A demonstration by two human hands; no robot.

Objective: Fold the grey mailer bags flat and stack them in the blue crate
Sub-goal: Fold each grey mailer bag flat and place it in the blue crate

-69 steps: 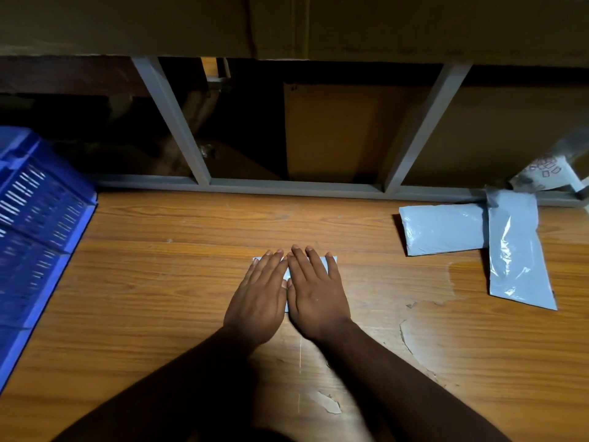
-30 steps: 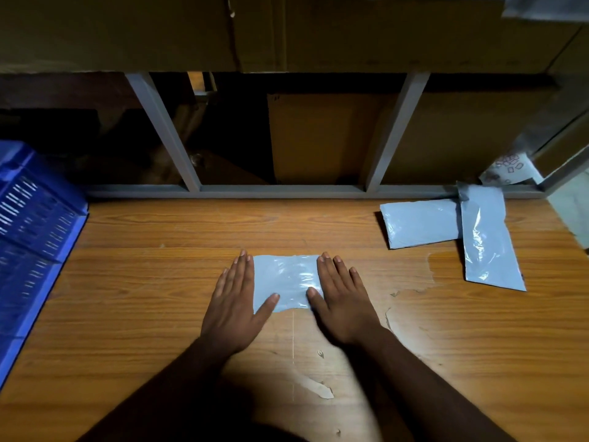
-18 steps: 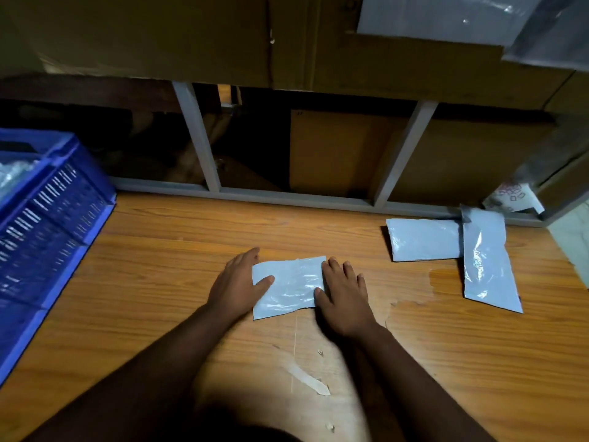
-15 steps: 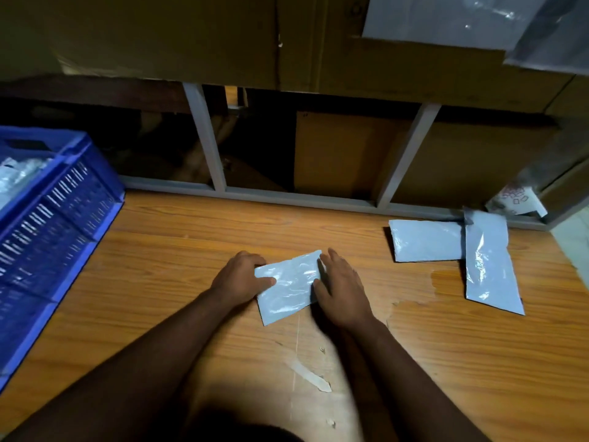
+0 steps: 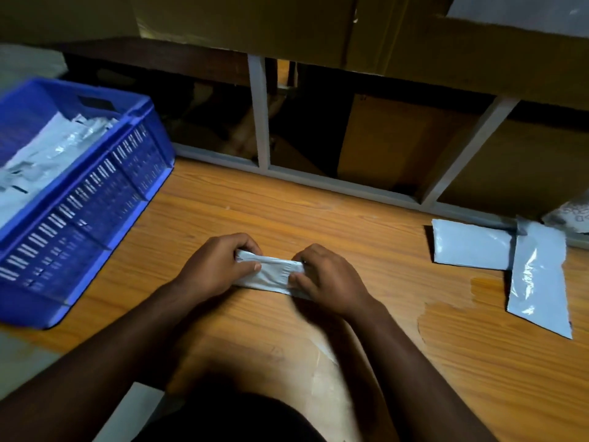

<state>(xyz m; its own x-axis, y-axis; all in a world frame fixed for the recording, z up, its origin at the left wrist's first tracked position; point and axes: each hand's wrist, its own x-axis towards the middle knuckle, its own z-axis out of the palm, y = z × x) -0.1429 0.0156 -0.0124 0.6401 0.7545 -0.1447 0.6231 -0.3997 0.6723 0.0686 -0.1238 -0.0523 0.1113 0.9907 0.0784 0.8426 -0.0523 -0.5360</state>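
Note:
A folded grey mailer bag [image 5: 271,274] is held just above the wooden table [image 5: 287,212] in the middle of the view. My left hand [image 5: 216,266] pinches its left end and my right hand [image 5: 325,279] pinches its right end, fingers curled round the edges. The blue crate [image 5: 95,199] stands at the left with several grey mailer bags [image 5: 47,154] lying inside it. Two more flat grey mailer bags [image 5: 471,248] [image 5: 538,279] lie overlapping at the right of the table.
A grey metal frame [image 5: 261,113] with upright bars runs along the table's far edge, cardboard boxes behind and above it. A printed white packet [image 5: 570,213] lies at the far right. The table veneer is chipped near the right front [image 5: 446,314].
Both hands went from pressing the bag flat on the table to pinching its two ends and lifting it. The view swung left, showing more of the crate.

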